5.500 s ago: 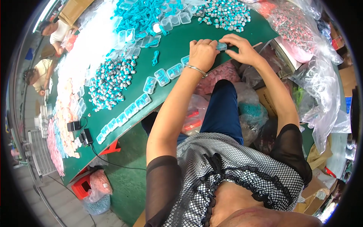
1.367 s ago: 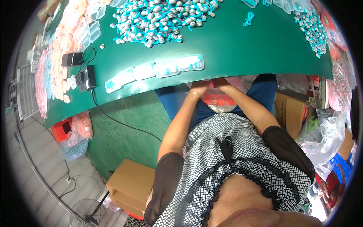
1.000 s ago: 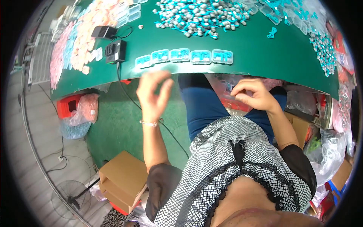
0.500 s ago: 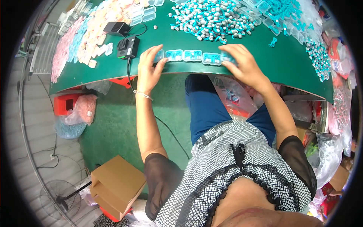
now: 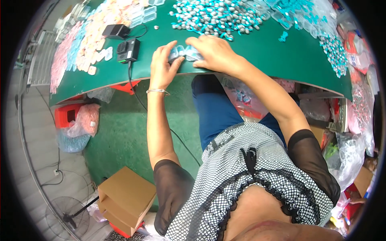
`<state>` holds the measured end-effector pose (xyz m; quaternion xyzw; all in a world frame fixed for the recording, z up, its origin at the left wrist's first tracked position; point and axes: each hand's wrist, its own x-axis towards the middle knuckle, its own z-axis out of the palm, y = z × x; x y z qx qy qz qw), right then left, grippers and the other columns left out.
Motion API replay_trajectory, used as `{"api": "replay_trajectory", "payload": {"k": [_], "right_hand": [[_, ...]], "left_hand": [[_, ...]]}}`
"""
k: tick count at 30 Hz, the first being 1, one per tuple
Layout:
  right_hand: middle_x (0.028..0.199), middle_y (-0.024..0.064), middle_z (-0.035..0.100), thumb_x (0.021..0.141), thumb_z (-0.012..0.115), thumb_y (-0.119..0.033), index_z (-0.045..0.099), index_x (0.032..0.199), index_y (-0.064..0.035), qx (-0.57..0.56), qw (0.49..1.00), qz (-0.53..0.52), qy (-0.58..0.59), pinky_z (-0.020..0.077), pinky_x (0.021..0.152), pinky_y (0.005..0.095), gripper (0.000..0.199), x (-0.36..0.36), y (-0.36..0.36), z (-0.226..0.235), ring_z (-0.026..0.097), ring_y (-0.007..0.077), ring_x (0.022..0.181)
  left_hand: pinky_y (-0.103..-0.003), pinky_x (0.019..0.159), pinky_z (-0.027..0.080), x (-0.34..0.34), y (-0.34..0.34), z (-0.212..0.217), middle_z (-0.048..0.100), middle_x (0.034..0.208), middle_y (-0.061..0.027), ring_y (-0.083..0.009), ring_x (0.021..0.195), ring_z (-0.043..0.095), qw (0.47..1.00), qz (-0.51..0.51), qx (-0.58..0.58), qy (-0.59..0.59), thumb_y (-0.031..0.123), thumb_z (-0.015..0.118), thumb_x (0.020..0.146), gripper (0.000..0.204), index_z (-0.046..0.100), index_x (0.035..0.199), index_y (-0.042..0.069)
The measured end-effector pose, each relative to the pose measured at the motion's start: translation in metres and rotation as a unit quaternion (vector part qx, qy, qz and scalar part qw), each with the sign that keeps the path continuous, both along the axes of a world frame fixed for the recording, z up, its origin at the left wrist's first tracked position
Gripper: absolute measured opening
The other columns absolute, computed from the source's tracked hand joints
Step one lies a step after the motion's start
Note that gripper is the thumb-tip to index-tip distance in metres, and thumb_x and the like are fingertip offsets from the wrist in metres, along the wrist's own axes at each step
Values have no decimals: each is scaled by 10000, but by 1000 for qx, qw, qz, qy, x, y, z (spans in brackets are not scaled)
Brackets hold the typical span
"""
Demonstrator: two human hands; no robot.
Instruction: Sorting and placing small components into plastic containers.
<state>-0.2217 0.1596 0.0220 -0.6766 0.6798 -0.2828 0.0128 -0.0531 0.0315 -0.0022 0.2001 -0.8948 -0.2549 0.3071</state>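
Note:
Small clear plastic boxes (image 5: 191,54) with light blue in them are gathered between my two hands near the table's front edge. My left hand (image 5: 162,64) grips the left end of the group, with its thumb in front and its fingers behind. From the right, my right hand (image 5: 215,53) curls over the other boxes, and its fingers and palm hide part of them. How many boxes are held, and whether they lie side by side or stacked, I cannot tell.
On the green table (image 5: 257,56), a heap of grey-and-turquoise pieces (image 5: 217,18) lies beyond my hands. Two black devices (image 5: 128,50) with cables stand at left, beside peach pieces (image 5: 96,40). Turquoise pieces and clear boxes (image 5: 289,16) pile up at right. A carton (image 5: 128,193) sits on the floor.
My right hand has moved left, close to my left hand. The boxes that lay in a row between the hands are now bunched together and partly covered by my fingers.

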Motion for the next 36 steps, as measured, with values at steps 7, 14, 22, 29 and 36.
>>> {"api": "replay_trajectory", "payload": {"k": [7,14,22,29,36], "right_hand": [[931,167,648,676,753,-210,550,1110,-72,-14,993,46,-107,512,693,429,499,-10,24,3,642,354,819],[979,67,650,682,785,-206,584,1092,-64,207,872,32,-443,483,836,315,478,-27,166,-81,612,163,928],[807,116,688,737,713,-275,681,891,-23,496,711,-225,-445,542,582,351,297,-53,167,-288,666,232,677],[1074,203,650,818,496,-233,642,1068,-37,155,940,-270,-139,484,872,443,350,-48,172,-381,628,342,984],[1066,206,648,819,498,-241,649,1060,-41,192,912,-244,-267,484,864,441,348,-55,180,-374,622,343,988]], "left_hand": [[-339,882,469,0,41,0,588,1118,-123,-228,1020,580,997,1,53,60,99,733,792,492,556,1247,30],[-320,952,433,-15,140,-61,587,1184,-75,-185,1118,546,917,-163,359,-61,124,759,779,488,576,1224,39],[-395,944,459,-107,132,-176,624,1185,-174,-346,1108,586,851,-168,235,-439,453,676,739,602,593,1198,72],[-450,1034,370,-120,152,-296,564,1269,-178,-335,1182,511,840,-179,104,-502,473,581,797,582,565,1241,97],[-447,1068,327,-113,171,-363,507,1337,-175,-324,1251,452,870,-145,315,-350,480,517,847,597,513,1305,97]]}}
